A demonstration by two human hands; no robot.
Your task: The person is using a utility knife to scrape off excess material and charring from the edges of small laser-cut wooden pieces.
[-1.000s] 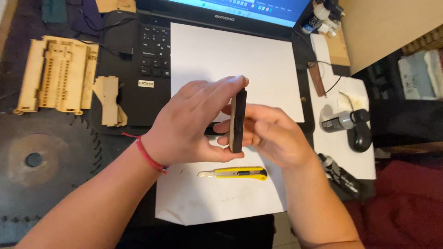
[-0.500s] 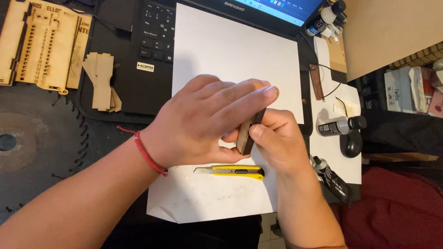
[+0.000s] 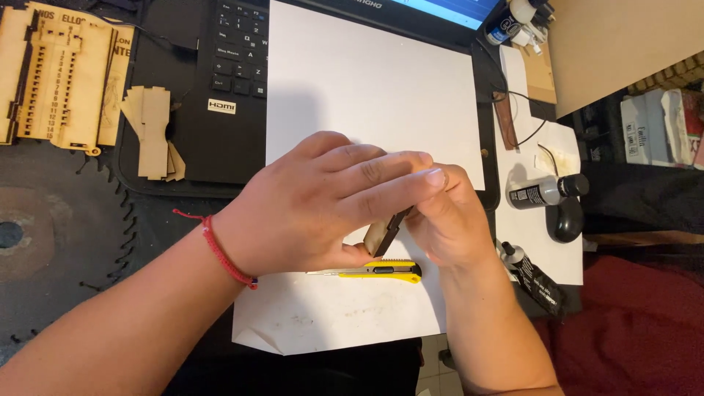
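Since a second ago the small wooden piece has tipped from upright to a slant and sunk down between the two hands, and the left hand has closed further over the right hand. Both hands have their grip shut on the wooden piece, which shows only as a pale face with a dark edge between thumb and fingers. Just below it a yellow utility knife lies on a creased white sheet. To the right, a black tube and a small dark bottle rest on the surface. Farther off, another white sheet covers a laptop; flat laser-cut wooden parts lie far left
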